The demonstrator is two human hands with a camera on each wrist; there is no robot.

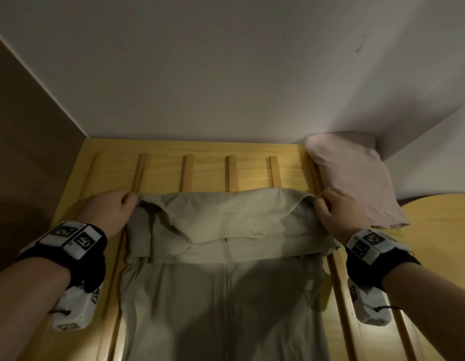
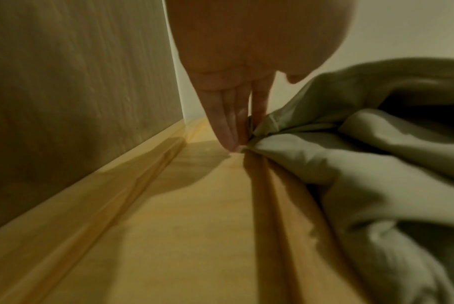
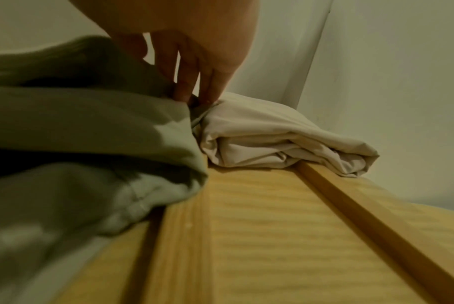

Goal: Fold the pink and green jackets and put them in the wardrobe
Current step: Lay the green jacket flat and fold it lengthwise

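The green jacket (image 1: 226,256) lies spread on a slatted wooden surface (image 1: 208,173), zipper side up, with its far end doubled back toward the person. The left hand (image 1: 109,212) pinches the left corner of that fold, and the right hand (image 1: 335,214) pinches the right corner; each grip is clenched on fabric, thumb against fingertips, with the cloth stretched between them. The pink jacket (image 1: 356,178) sits already folded at the far right corner against the wall (image 1: 226,74), just beside the right hand and, in the right wrist view, touching the green cloth near the fingers (image 3: 184,90).

The main risk, as I judge it, is an uneven fold. The fabric looks thin and slippery, and each hand holds only a small pinch at the very edge, so a corner could slide free as the fold is carried over and the layer would collapse into wrinkles. The folded section is already rumpled near the left corner, so bunching there could get trapped inside. The raised slats (image 1: 232,173) could snag the hem or keep the cloth from lying flat. The right hand works very close to the pink jacket; a sweep outward could nudge that bundle and loosen it. The wardrobe is not in view.
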